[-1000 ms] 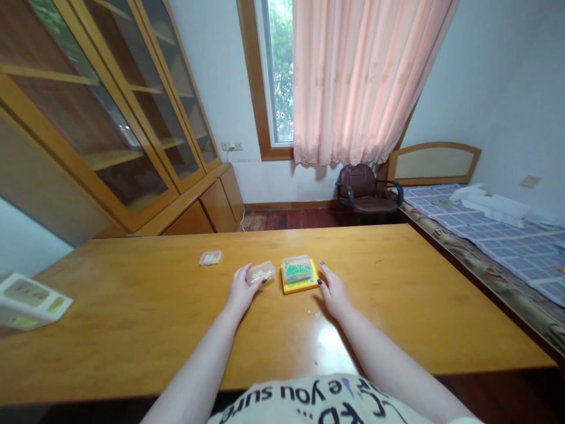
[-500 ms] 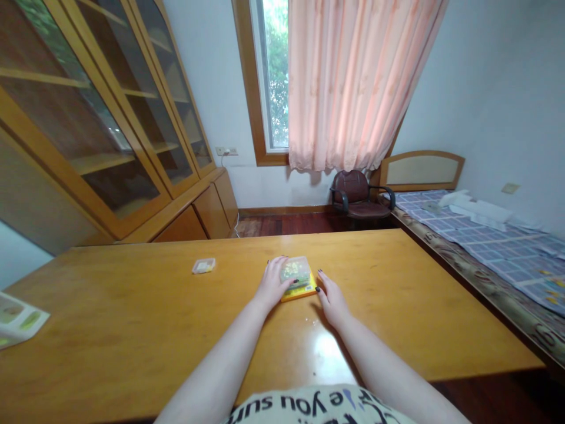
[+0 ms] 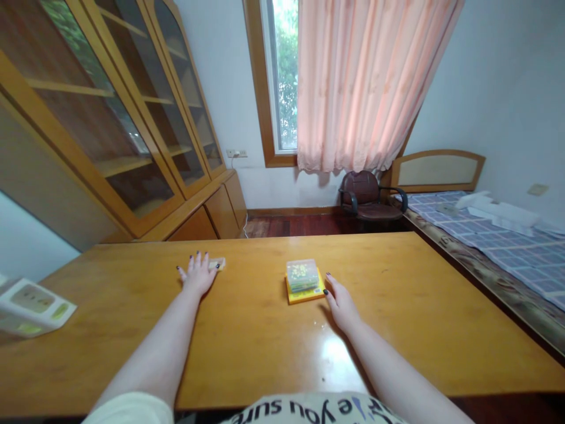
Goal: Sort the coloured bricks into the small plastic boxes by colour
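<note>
At the left of the wooden table, my left hand [image 3: 197, 277] reaches out with its fingers spread. Its thumb side overlaps a small clear plastic box [image 3: 219, 263], part of which the hand hides; I cannot tell whether they touch. Near the middle, a clear plastic case [image 3: 302, 274] with yellow and green contents lies on a flat yellow box or booklet [image 3: 304, 297]. My right hand [image 3: 343, 305] rests just to the right of that stack, thumb and fingers apart, with the thumb close to the yellow edge. Nothing is held in it.
A white plastic container [image 3: 37, 307] stands at the table's left edge. The wooden table [image 3: 256, 347] spans the foreground. Beyond it are a glass-fronted cabinet [image 3: 145, 100], a brown armchair [image 3: 373, 197] and a bed [image 3: 477, 218] on the right.
My left hand has left the stacked case and moved left to the small clear box. My right hand stays beside the stack. The view has shifted slightly left.
</note>
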A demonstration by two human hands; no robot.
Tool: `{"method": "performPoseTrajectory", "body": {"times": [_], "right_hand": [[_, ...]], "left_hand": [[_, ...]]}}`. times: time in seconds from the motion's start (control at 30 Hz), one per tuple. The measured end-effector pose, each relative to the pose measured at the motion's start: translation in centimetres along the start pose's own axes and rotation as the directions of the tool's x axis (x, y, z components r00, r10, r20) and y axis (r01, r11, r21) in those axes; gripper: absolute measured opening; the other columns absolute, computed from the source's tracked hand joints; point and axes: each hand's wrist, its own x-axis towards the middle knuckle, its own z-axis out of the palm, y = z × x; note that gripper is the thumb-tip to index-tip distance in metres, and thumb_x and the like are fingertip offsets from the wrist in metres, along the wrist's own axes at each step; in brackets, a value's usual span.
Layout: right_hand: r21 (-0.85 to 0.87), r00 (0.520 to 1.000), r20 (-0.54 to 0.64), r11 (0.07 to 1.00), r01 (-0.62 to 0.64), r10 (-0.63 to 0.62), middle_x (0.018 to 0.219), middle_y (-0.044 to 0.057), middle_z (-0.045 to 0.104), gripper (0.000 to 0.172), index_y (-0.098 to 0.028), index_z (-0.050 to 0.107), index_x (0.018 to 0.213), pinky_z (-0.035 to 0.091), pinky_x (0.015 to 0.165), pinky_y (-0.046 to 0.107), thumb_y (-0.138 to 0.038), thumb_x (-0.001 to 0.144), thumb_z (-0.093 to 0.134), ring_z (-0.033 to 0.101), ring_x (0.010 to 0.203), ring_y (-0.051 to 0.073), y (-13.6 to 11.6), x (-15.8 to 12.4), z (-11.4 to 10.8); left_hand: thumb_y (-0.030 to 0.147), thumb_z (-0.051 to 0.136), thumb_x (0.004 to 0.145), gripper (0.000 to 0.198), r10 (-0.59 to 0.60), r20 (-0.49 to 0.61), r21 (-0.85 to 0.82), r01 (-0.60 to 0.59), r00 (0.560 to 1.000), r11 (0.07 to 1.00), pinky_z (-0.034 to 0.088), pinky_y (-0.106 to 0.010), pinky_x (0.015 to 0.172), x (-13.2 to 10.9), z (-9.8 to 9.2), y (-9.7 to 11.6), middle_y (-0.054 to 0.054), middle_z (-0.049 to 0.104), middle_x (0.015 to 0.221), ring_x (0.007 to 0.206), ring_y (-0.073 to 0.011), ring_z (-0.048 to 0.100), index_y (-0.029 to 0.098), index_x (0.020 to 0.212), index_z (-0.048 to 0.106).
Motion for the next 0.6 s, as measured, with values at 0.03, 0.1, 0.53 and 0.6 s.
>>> {"method": "performPoseTrajectory", "body": {"times": [0.03, 0.1, 0.53, 0.6], "right_hand": [[-0.001, 1.0, 0.002, 1.0, -0.005, 0.005, 0.129, 0.013, 0.047, 0.048, -0.015, 0.041, 0.128, 0.036, 0.099, 0.045, -0.04, 0.087, 0.037, 0.044, 0.119, 0.024, 0.0, 0.0, 0.0], [-0.001, 1.0, -0.003, 1.0, -0.015, 0.015, 0.129, 0.013, 0.047, 0.048, -0.014, 0.042, 0.128, 0.036, 0.099, 0.045, -0.039, 0.087, 0.036, 0.044, 0.119, 0.024, -0.1, 0.1, 0.0], [0.013, 0.997, 0.012, 0.997, -0.073, 0.072, 0.127, 0.013, 0.049, 0.049, -0.012, 0.044, 0.125, 0.035, 0.099, 0.043, -0.041, 0.087, 0.035, 0.045, 0.117, 0.024, -0.1, 0.1, 0.0], [0.018, 0.996, 0.013, 0.996, -0.083, 0.083, 0.127, 0.013, 0.049, 0.05, -0.012, 0.044, 0.125, 0.035, 0.099, 0.043, -0.042, 0.087, 0.036, 0.045, 0.117, 0.024, 0.0, 0.2, 0.1]], "left_hand": [[0.042, 0.035, 0.085, 0.058, 0.052, 0.072, 0.011, -0.052, 0.996, 0.999, 0.007, -0.06, 0.102, 0.1, 0.2, -0.5, -0.012, 0.024, 0.144, 0.131, -0.0323, 0.016, 0.015, 0.136, 0.028], [0.042, 0.037, 0.084, 0.057, 0.128, 0.125, 0.018, -0.131, 0.984, 0.991, 0.007, -0.061, 0.101, -0.5, 0.4, -0.2, -0.012, 0.028, 0.142, 0.129, -0.0312, 0.023, 0.018, 0.135, 0.029], [0.03, 0.048, 0.08, 0.038, 0.544, -0.046, -0.459, -0.501, 0.838, 0.733, 0.035, -0.04, 0.099, -7.2, 0.7, 7.6, -0.011, 0.043, 0.126, 0.117, -0.0235, 0.042, 0.016, 0.116, 0.048], [0.032, 0.048, 0.081, 0.035, 0.534, -0.13, -0.552, -0.508, 0.836, 0.661, 0.036, -0.041, 0.099, -6.9, -0.7, 9.0, -0.009, 0.05, 0.119, 0.114, -0.0219, 0.046, 0.017, 0.113, 0.049]]}}
